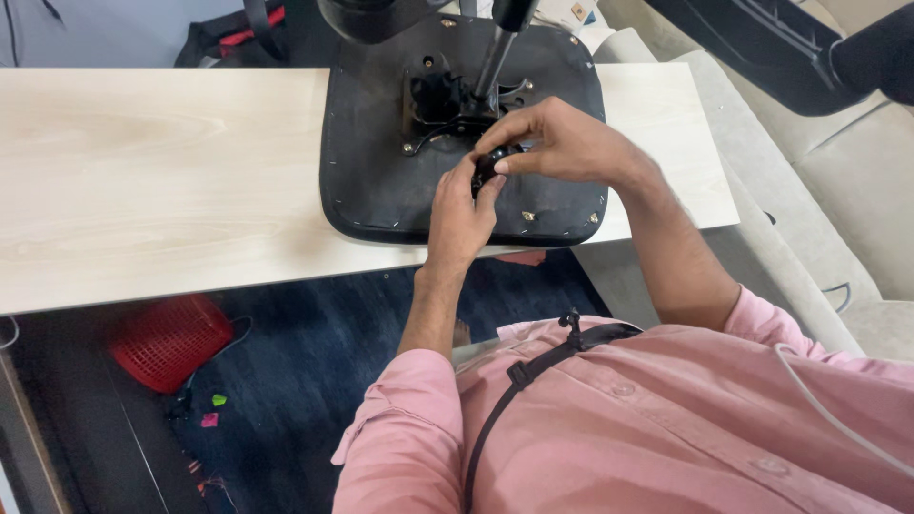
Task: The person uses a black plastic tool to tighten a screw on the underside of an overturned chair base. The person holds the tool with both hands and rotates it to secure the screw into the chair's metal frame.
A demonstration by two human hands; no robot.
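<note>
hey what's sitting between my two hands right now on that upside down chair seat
A small black knob-like part, pinched between the left hand and the right hand, over the black seat underside. The head view shows it.

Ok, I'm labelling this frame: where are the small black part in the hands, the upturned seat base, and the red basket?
small black part (492, 164), head view, its visible top.
seat base (367, 143), head view, bare black underside.
red basket (169, 340), head view, mesh wall.
</note>
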